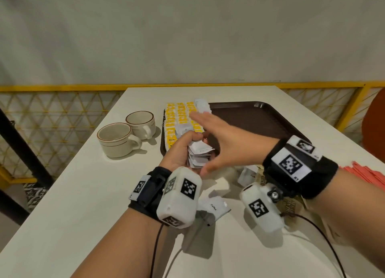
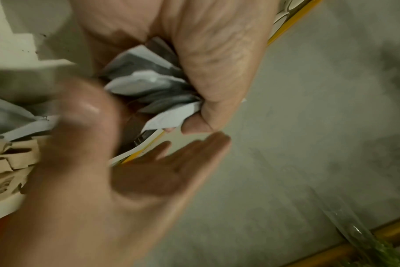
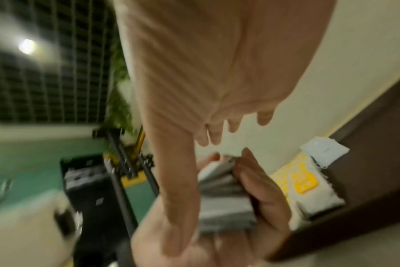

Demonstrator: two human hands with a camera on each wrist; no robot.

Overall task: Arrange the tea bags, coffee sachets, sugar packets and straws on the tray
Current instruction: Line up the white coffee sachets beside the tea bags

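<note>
White sachet stack [image 1: 199, 156] gripped in curled left hand [image 1: 182, 150], frame centre.
Right hand [image 1: 225, 140] spread flat above it, over brown tray [image 1: 260, 115].

Left hand [image 1: 180, 150]: bare, black wrist strap.
Left wrist: white rounded camera housing [image 1: 179, 196], black-and-white square markers on 3 faces; thin dark cable [image 1: 155, 250] trailing back.
Right hand [image 1: 227, 141]: bare, black band.
Right wrist: white marker plate [image 1: 291, 164] (small lettering, unreadable), white housing [image 1: 261, 208], silver screw [image 1: 274, 194].
</note>
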